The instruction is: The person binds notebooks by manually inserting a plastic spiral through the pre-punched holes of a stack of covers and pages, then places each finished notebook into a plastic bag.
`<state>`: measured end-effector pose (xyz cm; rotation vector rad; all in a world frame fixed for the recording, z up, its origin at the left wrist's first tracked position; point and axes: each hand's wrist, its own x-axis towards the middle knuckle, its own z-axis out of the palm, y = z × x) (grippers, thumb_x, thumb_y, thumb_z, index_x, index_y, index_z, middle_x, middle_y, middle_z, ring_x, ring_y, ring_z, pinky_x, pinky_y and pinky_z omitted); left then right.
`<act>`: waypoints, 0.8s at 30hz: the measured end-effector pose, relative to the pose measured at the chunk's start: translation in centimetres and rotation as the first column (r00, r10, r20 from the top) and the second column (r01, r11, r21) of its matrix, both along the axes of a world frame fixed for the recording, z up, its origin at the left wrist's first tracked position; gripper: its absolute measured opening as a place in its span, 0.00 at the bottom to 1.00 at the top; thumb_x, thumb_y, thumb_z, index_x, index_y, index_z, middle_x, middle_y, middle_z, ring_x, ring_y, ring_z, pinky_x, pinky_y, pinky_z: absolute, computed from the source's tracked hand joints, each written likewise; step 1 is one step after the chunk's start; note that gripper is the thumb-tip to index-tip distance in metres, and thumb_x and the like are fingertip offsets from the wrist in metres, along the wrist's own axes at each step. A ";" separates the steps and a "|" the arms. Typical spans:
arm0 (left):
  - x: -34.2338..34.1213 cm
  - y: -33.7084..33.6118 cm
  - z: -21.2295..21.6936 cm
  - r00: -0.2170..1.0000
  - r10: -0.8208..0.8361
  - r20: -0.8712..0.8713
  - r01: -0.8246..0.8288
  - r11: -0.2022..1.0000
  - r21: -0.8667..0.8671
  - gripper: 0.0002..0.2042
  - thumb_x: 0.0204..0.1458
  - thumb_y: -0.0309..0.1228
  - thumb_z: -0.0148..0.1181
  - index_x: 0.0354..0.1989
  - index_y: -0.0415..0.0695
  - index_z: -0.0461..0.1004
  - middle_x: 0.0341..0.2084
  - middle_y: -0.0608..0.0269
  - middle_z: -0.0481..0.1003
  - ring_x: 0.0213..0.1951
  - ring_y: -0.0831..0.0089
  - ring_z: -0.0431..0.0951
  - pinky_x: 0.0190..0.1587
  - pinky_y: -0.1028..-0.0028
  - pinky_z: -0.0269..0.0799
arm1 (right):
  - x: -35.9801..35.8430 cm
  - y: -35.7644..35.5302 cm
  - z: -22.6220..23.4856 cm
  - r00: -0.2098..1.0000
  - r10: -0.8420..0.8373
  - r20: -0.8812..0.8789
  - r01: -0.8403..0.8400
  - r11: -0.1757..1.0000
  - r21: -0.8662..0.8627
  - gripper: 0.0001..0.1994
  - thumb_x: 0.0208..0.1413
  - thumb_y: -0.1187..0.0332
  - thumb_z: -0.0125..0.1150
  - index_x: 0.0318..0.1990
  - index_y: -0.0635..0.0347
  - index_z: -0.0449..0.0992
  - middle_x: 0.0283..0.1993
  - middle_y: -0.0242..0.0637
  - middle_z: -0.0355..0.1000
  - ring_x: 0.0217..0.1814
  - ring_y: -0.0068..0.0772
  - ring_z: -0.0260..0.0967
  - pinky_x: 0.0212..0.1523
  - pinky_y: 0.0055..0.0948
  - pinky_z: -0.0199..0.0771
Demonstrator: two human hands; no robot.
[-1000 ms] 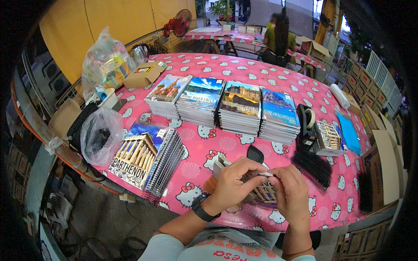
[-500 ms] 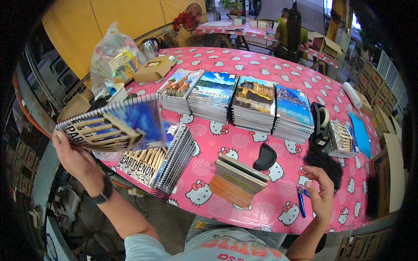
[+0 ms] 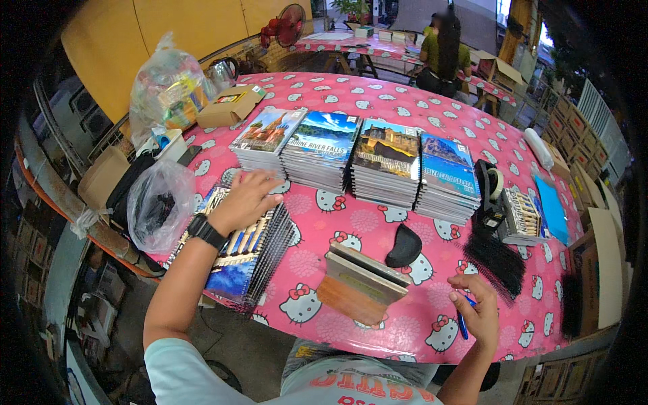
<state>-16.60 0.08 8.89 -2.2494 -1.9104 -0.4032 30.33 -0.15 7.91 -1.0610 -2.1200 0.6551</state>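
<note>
My left hand (image 3: 246,201), fingers spread, rests on the top spiral notebook (image 3: 236,273) of a stack at the table's left edge. That notebook's cover is turned with the blue sky toward me, and the black coils of the stack run down its right side. My right hand (image 3: 478,307) hovers with loosely curled, parted fingers over blue-handled pliers (image 3: 462,325). The hand hides part of the pliers; no grip on them shows. Between my hands stands a wooden block holder (image 3: 361,290) with upright slats. A black rounded pad (image 3: 403,245) lies beside it.
Four notebook stacks stand in a row: domes (image 3: 266,131), river (image 3: 320,138), castle (image 3: 385,148) and blue coast (image 3: 449,165). At right are a tape dispenser (image 3: 487,192), black coils (image 3: 496,266) and a small notebook stack (image 3: 523,216). A plastic bag (image 3: 160,209) lies left. Another person (image 3: 442,57) sits beyond.
My left hand has lowered the raised notebook onto the left stack, turned round, and opened flat on it. My right hand has shifted slightly left, over the pliers.
</note>
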 end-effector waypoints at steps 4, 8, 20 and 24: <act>-2.7 -4.9 3.9 0.976 0.168 0.141 -0.188 0.972 0.141 0.21 0.51 0.39 0.56 0.52 0.45 0.68 0.51 0.51 0.68 0.57 0.56 0.63 0.61 0.62 0.53 | 1.0 -0.2 -0.7 0.993 -0.110 -0.038 0.108 0.993 -0.055 0.12 0.45 0.71 0.61 0.39 0.65 0.75 0.36 0.43 0.73 0.38 0.37 0.70 0.40 0.31 0.68; -5.2 -14.6 1.0 0.499 0.112 0.860 -0.604 0.756 0.252 0.23 0.51 0.34 0.57 0.54 0.37 0.66 0.54 0.54 0.67 0.58 0.67 0.62 0.59 0.68 0.55 | 1.4 0.0 -1.4 0.987 -0.148 -0.060 0.138 0.980 -0.141 0.12 0.47 0.69 0.61 0.38 0.67 0.75 0.35 0.42 0.73 0.37 0.34 0.71 0.41 0.29 0.69; -6.2 -16.6 -5.2 0.392 0.445 0.805 -0.779 0.626 0.033 0.17 0.53 0.34 0.57 0.48 0.36 0.72 0.35 0.61 0.76 0.35 0.78 0.72 0.40 0.79 0.67 | -1.5 0.3 -1.7 1.000 -0.019 -0.013 0.017 0.991 -0.131 0.11 0.46 0.70 0.60 0.37 0.66 0.75 0.34 0.41 0.73 0.38 0.34 0.70 0.41 0.30 0.68; -4.2 -15.5 -7.1 0.124 -0.098 0.987 -0.744 0.649 0.158 0.16 0.54 0.29 0.52 0.48 0.32 0.71 0.40 0.60 0.75 0.38 0.77 0.73 0.44 0.79 0.66 | -0.9 -0.2 -2.0 0.998 -0.056 -0.042 0.049 0.986 -0.158 0.11 0.47 0.70 0.60 0.37 0.66 0.75 0.34 0.41 0.73 0.38 0.35 0.71 0.41 0.30 0.68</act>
